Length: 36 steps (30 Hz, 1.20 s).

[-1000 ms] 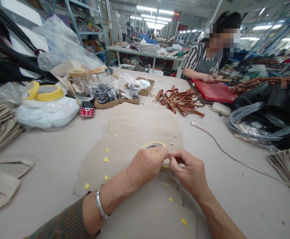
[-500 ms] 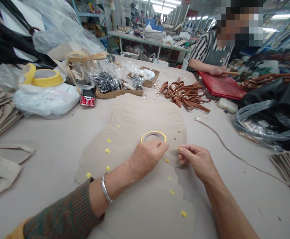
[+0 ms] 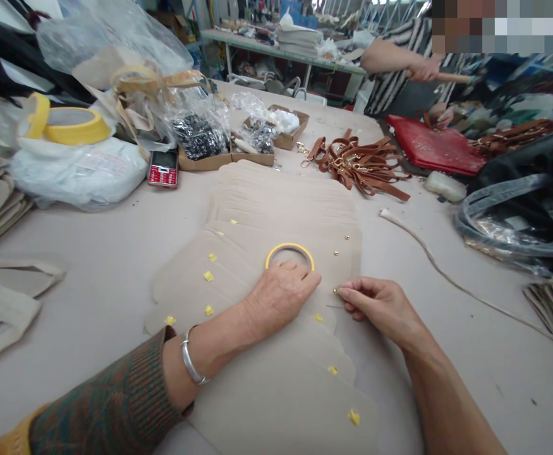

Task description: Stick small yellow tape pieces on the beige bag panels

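Observation:
My left hand [image 3: 283, 294] is closed over the near side of a thin roll of yellow tape [image 3: 289, 246], its fingertips hidden behind the knuckles. The roll lies on beige panels [image 3: 276, 398], which are spread in overlapping layers with yellow tape bits [image 3: 208, 277] stuck on them. At the panels' right edge my right hand [image 3: 375, 306] pinches a tiny gold-coloured metal stud [image 3: 336, 291] between thumb and forefinger. Two similar gold studs [image 3: 336, 253] sit in the panel just beyond it.
Brown straps [image 3: 356, 161] with metal clasps lie ahead on the table. Open boxes of bagged hardware [image 3: 203, 136], a red phone [image 3: 163, 169] and wide yellow tape rolls [image 3: 77, 125] stand at left. A beige cord [image 3: 428, 253] lies at right. Across the table a co-worker's hand [image 3: 423, 68] grips a wooden handle.
The view has tilted slightly downward. My right hand stays by the panel edge, and the gold stud at its fingertips now shows. The co-worker's arm has risen with the wooden handle.

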Available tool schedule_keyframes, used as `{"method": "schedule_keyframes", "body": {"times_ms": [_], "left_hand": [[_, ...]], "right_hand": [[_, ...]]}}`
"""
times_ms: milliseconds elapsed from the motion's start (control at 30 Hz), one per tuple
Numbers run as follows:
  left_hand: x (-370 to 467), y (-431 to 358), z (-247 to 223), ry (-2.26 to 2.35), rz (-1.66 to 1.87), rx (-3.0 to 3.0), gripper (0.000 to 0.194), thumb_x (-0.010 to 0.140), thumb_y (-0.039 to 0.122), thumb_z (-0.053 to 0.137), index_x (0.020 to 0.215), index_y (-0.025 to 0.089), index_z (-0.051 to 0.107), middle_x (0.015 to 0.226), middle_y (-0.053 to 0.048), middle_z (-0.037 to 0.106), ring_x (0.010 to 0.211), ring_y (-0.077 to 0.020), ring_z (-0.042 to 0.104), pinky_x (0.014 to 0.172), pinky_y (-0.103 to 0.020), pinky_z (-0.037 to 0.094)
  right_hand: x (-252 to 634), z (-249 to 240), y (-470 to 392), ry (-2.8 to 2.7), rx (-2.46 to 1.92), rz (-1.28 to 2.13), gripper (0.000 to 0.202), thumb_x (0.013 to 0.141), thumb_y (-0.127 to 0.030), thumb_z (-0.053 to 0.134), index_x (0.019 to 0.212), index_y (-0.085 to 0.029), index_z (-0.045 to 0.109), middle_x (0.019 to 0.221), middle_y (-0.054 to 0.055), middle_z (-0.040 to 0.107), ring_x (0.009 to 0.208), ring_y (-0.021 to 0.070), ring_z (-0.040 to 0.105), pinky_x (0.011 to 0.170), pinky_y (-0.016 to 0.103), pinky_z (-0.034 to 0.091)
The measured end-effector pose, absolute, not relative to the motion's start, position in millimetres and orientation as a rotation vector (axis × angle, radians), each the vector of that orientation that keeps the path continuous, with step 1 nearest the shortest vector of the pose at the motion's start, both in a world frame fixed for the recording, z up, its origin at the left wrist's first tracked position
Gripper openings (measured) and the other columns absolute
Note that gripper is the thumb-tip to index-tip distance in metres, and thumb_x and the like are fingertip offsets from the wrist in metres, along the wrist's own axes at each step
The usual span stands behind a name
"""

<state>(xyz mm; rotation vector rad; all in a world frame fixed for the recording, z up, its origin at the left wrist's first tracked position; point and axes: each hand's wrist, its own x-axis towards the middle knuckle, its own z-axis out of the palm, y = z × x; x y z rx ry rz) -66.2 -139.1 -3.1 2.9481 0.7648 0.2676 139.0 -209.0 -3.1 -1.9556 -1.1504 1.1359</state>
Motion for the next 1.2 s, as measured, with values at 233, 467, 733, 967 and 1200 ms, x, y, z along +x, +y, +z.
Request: {"method": "schedule_keyframes", "body": {"times_ms": [233,467,733,967,1200], "left_hand": [[-65.2,-137.3,-3.4,0.778,0.281,2.921,0.009,0.092,0.014,0.045,0.093,0.018,0.052,0.084,-0.005,0.058,0.079,-0.0224,0.052,0.068,-0.035,0.041],[-65.8,-137.3,-5.6,0.768,0.291,2.950,0.007,0.091,0.014,0.047,0.092,0.018,0.053,0.084,-0.005,0.057,0.079,-0.0224,0.052,0.068,-0.035,0.040],[-67.0,-138.2,-5.8,0.771,0.311,2.965,0.008,0.089,0.013,0.047,0.090,0.018,0.052,0.084,-0.005,0.058,0.078,-0.0230,0.051,0.067,-0.036,0.041],[-65.9,-137.0,-3.1,0.740,0.304,2.956,0.008,0.091,0.014,0.045,0.089,0.018,0.052,0.085,-0.006,0.058,0.078,-0.0230,0.051,0.069,-0.036,0.041],[-70.4,-139.7,9.0,0.611,0.506,2.915,0.010,0.092,0.014,0.043,0.094,0.018,0.052,0.082,-0.002,0.057,0.075,-0.0182,0.053,0.064,-0.029,0.043]], "right_hand": [[125.3,-1.7,-211.6,-1.550,-2.078,0.701,0.024,0.079,-0.038,0.057,0.076,-0.021,0.073,0.069,0.001,0.073,0.059,0.0164,0.063,0.053,0.025,0.044],[124.3,-2.8,-212.2,-1.618,-2.112,0.490,0.025,0.080,-0.038,0.060,0.097,-0.023,0.067,0.057,-0.003,0.067,0.052,0.0162,0.061,0.053,0.027,0.042],[124.0,-9.2,-235.0,-1.602,-2.018,0.427,0.022,0.086,-0.039,0.055,0.083,-0.022,0.069,0.080,0.003,0.073,0.070,0.0173,0.066,0.067,0.028,0.047],[109.8,-16.3,-224.4,-1.765,-2.068,0.111,0.022,0.090,-0.033,0.051,0.085,-0.022,0.069,0.080,0.002,0.073,0.071,0.0177,0.067,0.064,0.027,0.043],[122.1,-5.8,-224.5,-1.901,-1.962,0.623,0.025,0.088,-0.037,0.050,0.077,-0.024,0.067,0.071,-0.001,0.069,0.064,0.0152,0.063,0.061,0.026,0.044]]}}
